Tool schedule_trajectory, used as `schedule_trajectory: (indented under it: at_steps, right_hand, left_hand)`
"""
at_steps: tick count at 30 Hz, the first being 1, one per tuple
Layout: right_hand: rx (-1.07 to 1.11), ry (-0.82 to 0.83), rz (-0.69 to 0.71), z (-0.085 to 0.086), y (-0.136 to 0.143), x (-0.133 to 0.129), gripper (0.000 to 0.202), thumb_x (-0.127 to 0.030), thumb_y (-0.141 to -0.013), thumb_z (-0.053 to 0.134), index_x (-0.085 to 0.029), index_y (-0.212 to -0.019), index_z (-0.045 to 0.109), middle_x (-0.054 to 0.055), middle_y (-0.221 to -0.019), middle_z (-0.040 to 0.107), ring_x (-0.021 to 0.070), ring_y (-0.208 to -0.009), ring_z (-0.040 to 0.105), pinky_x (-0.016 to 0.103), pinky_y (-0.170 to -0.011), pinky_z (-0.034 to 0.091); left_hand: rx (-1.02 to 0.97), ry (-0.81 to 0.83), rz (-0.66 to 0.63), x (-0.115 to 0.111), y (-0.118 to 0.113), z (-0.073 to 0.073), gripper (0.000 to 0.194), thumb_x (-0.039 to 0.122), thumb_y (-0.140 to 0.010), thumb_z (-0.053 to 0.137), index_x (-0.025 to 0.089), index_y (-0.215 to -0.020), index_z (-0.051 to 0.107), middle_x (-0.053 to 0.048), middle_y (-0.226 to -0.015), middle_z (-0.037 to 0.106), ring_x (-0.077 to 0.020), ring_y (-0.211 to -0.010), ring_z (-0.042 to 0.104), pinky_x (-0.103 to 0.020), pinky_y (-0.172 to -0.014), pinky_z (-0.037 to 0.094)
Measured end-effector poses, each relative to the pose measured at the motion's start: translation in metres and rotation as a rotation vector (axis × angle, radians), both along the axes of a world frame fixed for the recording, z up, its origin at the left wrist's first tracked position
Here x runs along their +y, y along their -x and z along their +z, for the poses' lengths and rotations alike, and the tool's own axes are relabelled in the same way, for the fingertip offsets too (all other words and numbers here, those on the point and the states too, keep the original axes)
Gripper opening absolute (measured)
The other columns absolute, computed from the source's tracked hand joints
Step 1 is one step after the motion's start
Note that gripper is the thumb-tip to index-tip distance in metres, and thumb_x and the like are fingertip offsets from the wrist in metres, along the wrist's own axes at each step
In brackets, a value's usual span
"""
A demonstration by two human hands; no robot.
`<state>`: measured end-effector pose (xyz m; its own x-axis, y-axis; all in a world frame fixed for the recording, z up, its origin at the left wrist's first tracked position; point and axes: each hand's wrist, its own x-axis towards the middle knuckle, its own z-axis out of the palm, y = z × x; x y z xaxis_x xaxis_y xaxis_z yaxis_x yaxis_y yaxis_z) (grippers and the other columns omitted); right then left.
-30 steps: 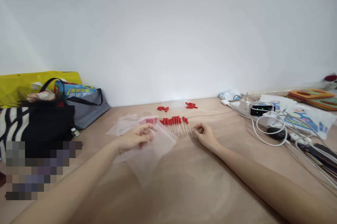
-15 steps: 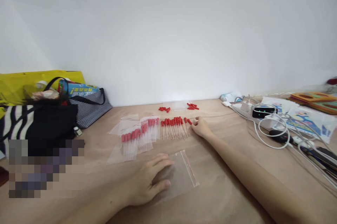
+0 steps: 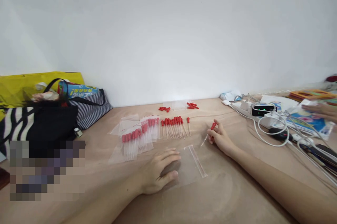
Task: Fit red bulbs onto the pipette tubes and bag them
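In my right hand (image 3: 221, 139) is a glass dropper (image 3: 212, 126) with a red rubber bulb, its thin tip slanting down to the left. My left hand (image 3: 162, 171) lies with fingers apart on a clear zip bag (image 3: 188, 166), whose zip edge faces right. Beyond the hands, a row of loose red-bulb droppers (image 3: 172, 122) lies side by side, bulbs away from me. To their left, several bagged droppers (image 3: 135, 134) overlap, their bulbs showing pink through the plastic.
Near the wall lie loose red bulbs (image 3: 193, 105) and glass tubes (image 3: 175, 104). Cables and a black device (image 3: 264, 110) occupy the right side, where another person's hand (image 3: 322, 110) reaches in. A striped bag (image 3: 91, 108) and dark cloth (image 3: 55, 126) are at left.
My right hand has lifted a dropper from the row's right end and moved right and nearer. My left hand and the bag shifted slightly right. Another person's hand has appeared at right.
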<state>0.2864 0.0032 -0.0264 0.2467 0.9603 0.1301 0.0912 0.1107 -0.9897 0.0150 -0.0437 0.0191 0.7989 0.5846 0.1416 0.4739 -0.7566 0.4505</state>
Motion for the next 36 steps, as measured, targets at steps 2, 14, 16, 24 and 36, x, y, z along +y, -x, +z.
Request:
schedule_trajectory:
  at_steps: [2,14,16,24,36]
  right_hand:
    - [0.168,-0.02,0.017,0.001,0.004,-0.019,0.068,-0.034,-0.067,0.055,-0.023,-0.123,0.018,-0.009,-0.058,0.043,0.0097,-0.044,0.046,0.023,-0.043,0.041]
    - [0.311,-0.025,0.183,0.001,0.022,-0.037,0.054,-0.053,-0.063,0.059,-0.024,-0.099,0.032,-0.003,-0.07,0.054,0.012,-0.057,0.056,0.032,-0.058,0.048]
    - [0.31,-0.013,0.237,0.0,0.022,-0.039,0.05,-0.054,-0.063,0.059,-0.024,-0.095,0.035,-0.002,-0.072,0.056,0.013,-0.06,0.058,0.034,-0.063,0.048]
    - [-0.083,0.011,0.496,0.006,0.012,-0.046,0.028,-0.04,-0.063,0.066,-0.017,-0.075,0.056,0.0,-0.071,0.057,0.0101,-0.063,0.05,0.024,-0.06,0.04]
    - [-0.248,0.047,0.654,0.01,0.029,-0.051,0.025,-0.04,-0.069,0.06,-0.016,-0.075,0.064,-0.005,-0.053,0.044,0.0061,-0.047,0.035,0.019,-0.045,0.028]
  left_hand:
    - [-0.059,-0.029,0.033,-0.001,0.002,-0.004,0.03,0.029,-0.085,0.042,0.023,-0.113,0.05,-0.004,-0.119,0.053,-0.0204,-0.119,0.037,-0.04,-0.1,0.029]
    - [0.007,0.089,0.082,-0.007,0.008,-0.009,0.045,0.035,-0.08,0.05,0.024,-0.122,0.041,-0.006,-0.128,0.044,-0.0246,-0.119,0.037,-0.044,-0.099,0.029]
    - [0.013,0.116,0.094,-0.007,0.008,-0.005,0.048,0.037,-0.079,0.051,0.025,-0.124,0.04,-0.006,-0.129,0.043,-0.0262,-0.119,0.036,-0.045,-0.098,0.029]
    - [0.013,0.157,0.091,-0.007,0.007,0.004,0.053,0.035,-0.075,0.057,0.026,-0.124,0.039,-0.005,-0.128,0.045,-0.0262,-0.117,0.039,-0.044,-0.096,0.032]
    - [0.054,0.17,0.08,-0.005,0.004,0.002,0.053,0.034,-0.077,0.054,0.025,-0.126,0.036,-0.006,-0.13,0.043,-0.0268,-0.121,0.034,-0.047,-0.097,0.028]
